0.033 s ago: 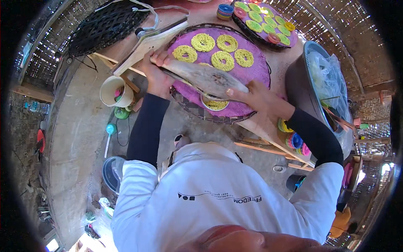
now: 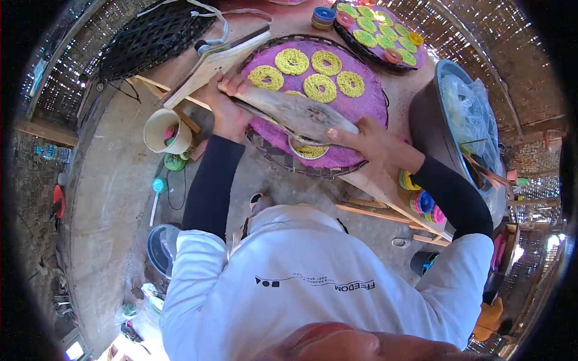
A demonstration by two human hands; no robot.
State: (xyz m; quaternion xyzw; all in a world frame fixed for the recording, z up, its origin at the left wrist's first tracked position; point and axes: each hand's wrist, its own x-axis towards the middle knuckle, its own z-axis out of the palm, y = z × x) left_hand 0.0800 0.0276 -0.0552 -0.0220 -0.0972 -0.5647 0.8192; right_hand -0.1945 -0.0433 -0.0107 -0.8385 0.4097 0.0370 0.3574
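Note:
My left hand [image 2: 227, 109] is closed round the left end of a long, worn wooden press [image 2: 295, 112]. At its other end my right hand [image 2: 385, 146] grips the wood, thumb lying on top. The press slants across a round woven tray [image 2: 288, 169] lined with purple cloth [image 2: 370, 102]. Several yellow noodle-like rings, among them a dough ring [image 2: 320, 88], lie on the cloth beyond the press. Just under its near side, a pale round mould [image 2: 291, 146] holds yellow strands [image 2: 311, 151]; the press partly hides it.
A second tray of green rings [image 2: 385, 41] stands at the far right, near stacked coloured plastic rings [image 2: 323, 17]. A large grey tub [image 2: 425, 111] with plastic bags is on the right. To the left are a wooden board [image 2: 211, 69], a dark woven tray [image 2: 155, 42] and a cream bucket [image 2: 152, 129].

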